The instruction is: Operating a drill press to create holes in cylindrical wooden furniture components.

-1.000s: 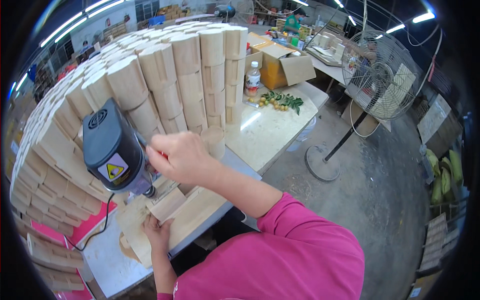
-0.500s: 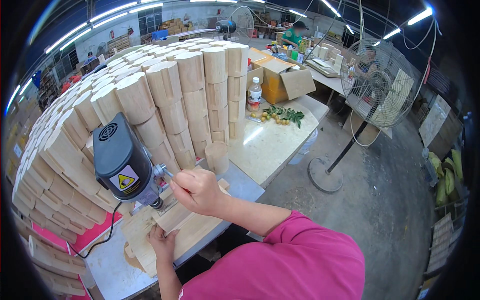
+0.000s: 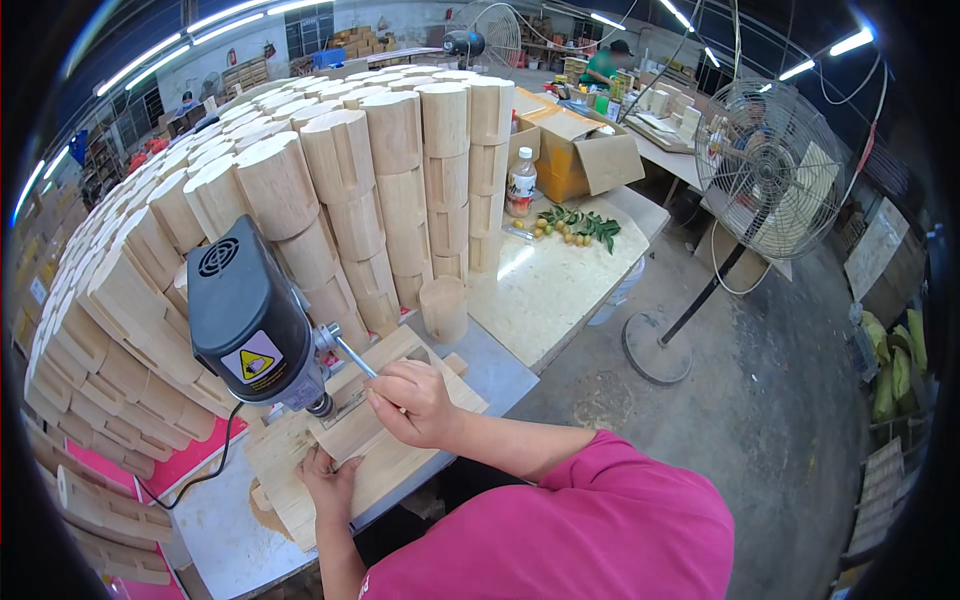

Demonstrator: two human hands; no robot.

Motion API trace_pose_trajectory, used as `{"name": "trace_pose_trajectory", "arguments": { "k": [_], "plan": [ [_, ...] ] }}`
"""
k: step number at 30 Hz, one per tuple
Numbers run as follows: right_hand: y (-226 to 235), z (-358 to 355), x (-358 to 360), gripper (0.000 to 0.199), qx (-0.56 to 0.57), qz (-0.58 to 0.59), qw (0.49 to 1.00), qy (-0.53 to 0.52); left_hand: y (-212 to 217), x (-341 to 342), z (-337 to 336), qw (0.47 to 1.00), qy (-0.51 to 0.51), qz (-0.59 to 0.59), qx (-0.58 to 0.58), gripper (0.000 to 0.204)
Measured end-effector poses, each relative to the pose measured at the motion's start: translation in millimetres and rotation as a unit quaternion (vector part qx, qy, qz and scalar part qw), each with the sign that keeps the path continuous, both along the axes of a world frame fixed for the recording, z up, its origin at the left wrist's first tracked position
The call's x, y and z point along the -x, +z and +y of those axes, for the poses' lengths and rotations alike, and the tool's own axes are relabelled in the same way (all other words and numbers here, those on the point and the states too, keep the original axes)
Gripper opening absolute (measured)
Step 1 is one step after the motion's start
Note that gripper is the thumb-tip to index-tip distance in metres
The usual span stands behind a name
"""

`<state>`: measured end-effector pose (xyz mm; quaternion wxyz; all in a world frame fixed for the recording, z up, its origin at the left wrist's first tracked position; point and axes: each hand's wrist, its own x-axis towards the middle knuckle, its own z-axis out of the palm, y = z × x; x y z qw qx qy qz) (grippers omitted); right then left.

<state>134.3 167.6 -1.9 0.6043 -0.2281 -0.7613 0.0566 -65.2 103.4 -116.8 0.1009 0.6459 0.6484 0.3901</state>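
A dark drill press (image 3: 245, 310) with a warning sticker stands over the bench, its chuck just above a pale wooden block (image 3: 352, 432). My right hand (image 3: 412, 402) is closed round the end of the press's metal lever (image 3: 352, 354). Below the chuck, my left hand (image 3: 328, 482) grips the near end of the block, fingers curled over it and thumb along its side. The block lies on a flat wooden board (image 3: 400, 462). Whether the drill bit touches the wood cannot be made out.
Tall stacks of pale wooden pieces (image 3: 340, 180) rise behind the press. One short piece (image 3: 443, 310) stands apart. A bottle (image 3: 521, 183), a cardboard box (image 3: 570, 150) and leafy fruit (image 3: 575, 228) sit on the side table. A pedestal fan (image 3: 765, 170) is at right; another person works far behind.
My right hand has come down and toward me with the lever, and more of the lever's rod shows. My left hand stays at the block. The view has shifted slightly.
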Motion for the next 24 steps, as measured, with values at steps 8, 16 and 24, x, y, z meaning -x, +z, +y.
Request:
{"name": "trace_pose_trajectory", "arguments": {
  "k": [8,16,24],
  "plan": [
    [-49.8,11.9,5.8,0.009,0.004,0.017,1.0,0.017,-2.0,0.3,-3.0,1.0,-0.012,0.002,-0.007,0.039],
    [-55.6,24.5,9.2,0.011,-0.026,-0.034,0.998,0.039,-27.5,15.2,3.1,0.997,-0.021,-0.057,-0.043,0.035],
    [98.1,73.9,23.1,0.019,0.059,-0.079,0.995,-0.006,-11.6,9.0,2.6,0.999,0.012,0.024,-0.03,0.049]
  ]
}}
